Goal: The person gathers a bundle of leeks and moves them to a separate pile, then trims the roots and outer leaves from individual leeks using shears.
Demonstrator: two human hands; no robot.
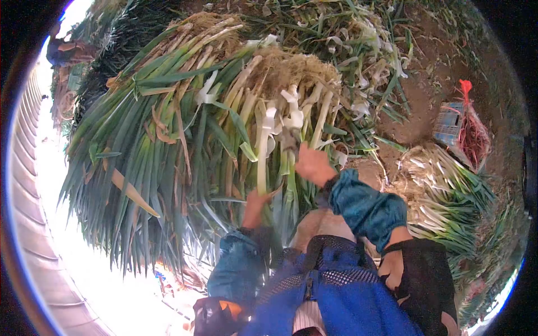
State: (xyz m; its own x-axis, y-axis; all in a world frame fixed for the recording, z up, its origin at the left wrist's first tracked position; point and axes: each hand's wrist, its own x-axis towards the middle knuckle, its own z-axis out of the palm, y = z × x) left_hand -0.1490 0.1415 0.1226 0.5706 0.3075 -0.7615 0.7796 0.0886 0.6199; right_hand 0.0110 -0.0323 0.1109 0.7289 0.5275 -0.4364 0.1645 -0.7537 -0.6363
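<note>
My left hand [256,208] is closed around the lower part of a green onion stalk [262,151], whose pale shaft stands up from my fist. Just to the right, my right hand [314,164] is closed, with a dark, blurred object [290,140] at its fingertips that I cannot make out. Beside that object, a strip of white skin [270,120] hangs off a stalk. Both hands are over a big heap of green onions [151,162], with roots [291,68] toward the top and long leaves trailing toward me.
On the right, a bundle of cleaner green onions [443,190] lies on the ground. Beyond it is a bag of red ties [471,131] by a blue crate-like box [448,123]. Peeled scraps [364,84] litter the soil. A person [73,53] is at the far left.
</note>
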